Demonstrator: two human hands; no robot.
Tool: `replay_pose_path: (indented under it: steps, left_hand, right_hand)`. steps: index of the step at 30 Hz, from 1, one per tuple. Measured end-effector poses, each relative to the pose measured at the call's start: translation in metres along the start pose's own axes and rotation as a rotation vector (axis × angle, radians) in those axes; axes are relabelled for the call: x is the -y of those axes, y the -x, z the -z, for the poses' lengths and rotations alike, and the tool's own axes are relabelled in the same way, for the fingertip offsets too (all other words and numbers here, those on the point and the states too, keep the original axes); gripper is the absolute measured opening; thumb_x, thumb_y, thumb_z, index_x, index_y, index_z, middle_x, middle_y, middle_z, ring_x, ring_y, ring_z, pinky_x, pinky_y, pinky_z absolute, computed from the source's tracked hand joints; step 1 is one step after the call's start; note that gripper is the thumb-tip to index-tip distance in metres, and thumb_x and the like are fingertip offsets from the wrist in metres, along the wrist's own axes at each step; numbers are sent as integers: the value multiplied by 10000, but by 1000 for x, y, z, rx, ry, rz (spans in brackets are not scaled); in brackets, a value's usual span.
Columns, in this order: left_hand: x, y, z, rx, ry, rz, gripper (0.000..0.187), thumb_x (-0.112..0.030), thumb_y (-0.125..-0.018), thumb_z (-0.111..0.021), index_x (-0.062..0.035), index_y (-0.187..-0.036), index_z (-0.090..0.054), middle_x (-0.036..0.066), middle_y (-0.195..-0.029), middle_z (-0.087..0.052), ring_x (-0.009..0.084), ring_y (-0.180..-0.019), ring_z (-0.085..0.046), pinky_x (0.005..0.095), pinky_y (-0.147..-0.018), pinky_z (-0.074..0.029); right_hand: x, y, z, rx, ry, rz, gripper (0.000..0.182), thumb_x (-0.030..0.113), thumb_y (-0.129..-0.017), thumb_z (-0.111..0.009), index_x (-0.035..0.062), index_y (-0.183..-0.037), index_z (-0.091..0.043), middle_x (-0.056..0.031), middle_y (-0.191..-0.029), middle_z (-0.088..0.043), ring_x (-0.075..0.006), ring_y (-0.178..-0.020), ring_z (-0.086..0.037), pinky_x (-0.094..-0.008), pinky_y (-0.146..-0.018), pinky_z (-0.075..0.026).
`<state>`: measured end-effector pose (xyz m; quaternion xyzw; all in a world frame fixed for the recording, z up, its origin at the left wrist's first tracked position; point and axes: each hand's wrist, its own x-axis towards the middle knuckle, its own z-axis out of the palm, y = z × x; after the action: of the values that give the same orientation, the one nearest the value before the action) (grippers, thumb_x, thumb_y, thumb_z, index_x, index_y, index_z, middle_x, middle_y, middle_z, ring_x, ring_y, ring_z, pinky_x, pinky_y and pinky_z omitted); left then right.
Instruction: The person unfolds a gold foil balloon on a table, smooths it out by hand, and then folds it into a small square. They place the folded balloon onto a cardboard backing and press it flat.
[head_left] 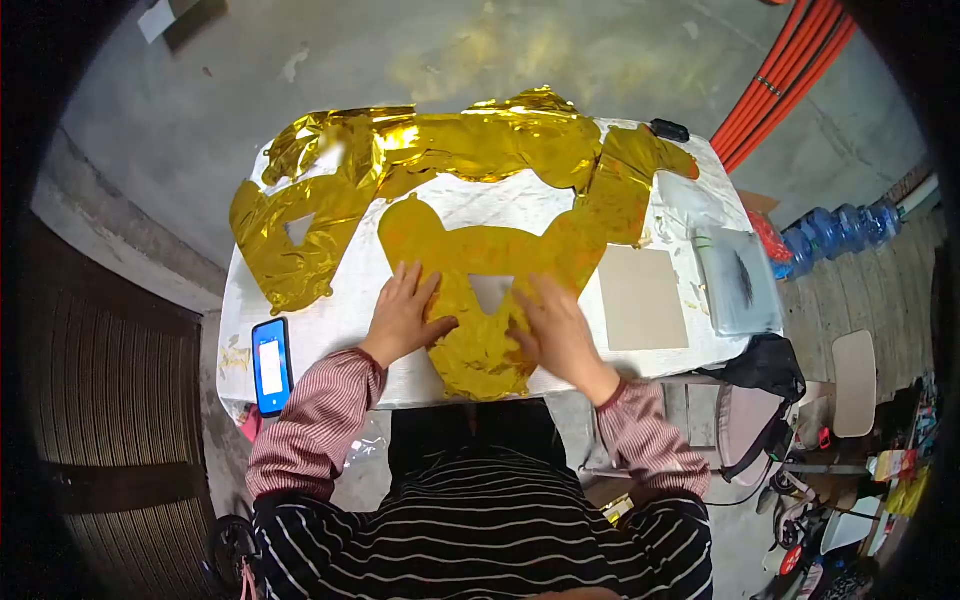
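Both forearms, in red-and-white fine-checked sleeves (322, 420), reach forward from the near edge of the white table (375, 375), and both hands lie palm down, side by side and apart. The left hand (403, 318) is on the left margin of a flat gold foil shape with two rounded ears (470, 252), its fingers pointing away from the body and moderately spread, the thumb stretched inward over the foil. The right hand (558, 335) is over the right part of the same shape, fingers spread and angled inward, slightly blurred; neither hand pinches anything that shows. The foil shape lies at the middle of the near side, its narrower, creased lower end at the table edge, with a silvery triangle (491, 292) between the hands. Its right ear meets a crumpled gold foil piece (618, 205); whether they overlap is unclear. More shiny gold foil (470, 145) stretches along the far side, and another gold foil shape (300, 245) lies to the left. Left of the left hand is a lit smartphone (270, 367); just right of the foil shape lies a beige square card (644, 300), then a clear plastic packet (738, 282).
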<state>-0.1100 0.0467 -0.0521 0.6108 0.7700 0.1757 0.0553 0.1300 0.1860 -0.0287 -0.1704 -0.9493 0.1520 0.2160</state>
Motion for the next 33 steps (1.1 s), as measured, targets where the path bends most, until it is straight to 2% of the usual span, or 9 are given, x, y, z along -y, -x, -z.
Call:
replay_pose_path:
  steps: [2, 4, 9, 15, 17, 24, 26, 29, 33]
  left_hand:
    - [2, 5, -2, 54, -55, 56, 787, -538, -824, -662, -109, -1439, -422, 262, -1498, -305, 436, -1417, -218, 497, -1132, -226]
    - [3, 15, 0, 38, -76, 71, 770, -515, -831, -662, -110, -1440, -421, 265, -1503, -298, 435, -1412, -231, 488, -1131, -229]
    - [0, 39, 12, 33, -92, 166, 748, -482, -837, -667, -106, -1438, -428, 265, -1506, -296, 426, -1406, -256, 475, -1127, -234]
    - [8, 42, 17, 0, -95, 141, 753, -440, -812, -707, -83, -1421, -447, 242, -1506, -310, 414, -1408, -258, 480, -1123, -237]
    - [9, 33, 16, -63, -80, 109, 761, -440, -803, -716, -80, -1418, -449, 237, -1507, -313, 412, -1410, -255, 484, -1122, -236]
    - [10, 7, 5, 10, -18, 139, 761, -502, -808, -691, -84, -1405, -471, 238, -1490, -341, 406, -1413, -253, 482, -1137, -215]
    - [12, 5, 0, -7, -39, 125, 753, -499, -812, -689, -86, -1403, -473, 235, -1489, -346, 402, -1413, -258, 483, -1136, -218]
    - [14, 5, -3, -66, -48, 95, 733, -452, -802, -713, -84, -1393, -482, 202, -1501, -344, 401, -1402, -280, 493, -1102, -262]
    - [12, 5, -2, -78, -44, 101, 704, -434, -805, -715, -83, -1376, -499, 205, -1489, -359, 402, -1394, -295, 492, -1089, -278]
  right_hand:
    - [-14, -2, -4, -73, 148, -48, 600, 336, -810, -720, 79, -1317, -530, -218, -1332, -489, -418, -1253, -442, -475, -1025, -380]
    - [-26, 1, -20, 156, 56, -96, 632, 380, -846, -673, 90, -1375, -485, -248, -1452, -362, -449, -1359, -307, -509, -1113, -265]
    - [-13, 0, -23, 263, -6, -18, 624, 423, -889, -610, 101, -1400, -453, -235, -1468, -352, -425, -1381, -289, -510, -1124, -244]
    - [-25, -8, 12, 383, -149, -153, 574, 282, -862, -661, 69, -1361, -477, -239, -1434, -391, -414, -1313, -377, -472, -1086, -324]
    - [-46, -3, 9, 88, 91, -65, 542, 232, -845, -680, 42, -1322, -507, -236, -1396, -436, -402, -1282, -414, -458, -1059, -360]
    - [-118, -40, 44, 69, 54, -289, 465, 228, -862, -654, -8, -1250, -558, -247, -1314, -511, -412, -1210, -492, -439, -1014, -412]
    - [-148, -64, 35, -90, 74, -298, 345, 215, -846, -651, 20, -1129, -615, -240, -1176, -574, -416, -1101, -538, -452, -933, -453]
    - [-179, -101, 20, -85, 160, -162, 319, 210, -860, -616, 40, -1130, -622, -214, -1209, -570, -398, -1136, -526, -455, -949, -439]
    - [-196, -128, -12, 6, 479, -237, 296, 206, -876, -565, 48, -1114, -641, -189, -1259, -560, -365, -1197, -502, -458, -973, -418]
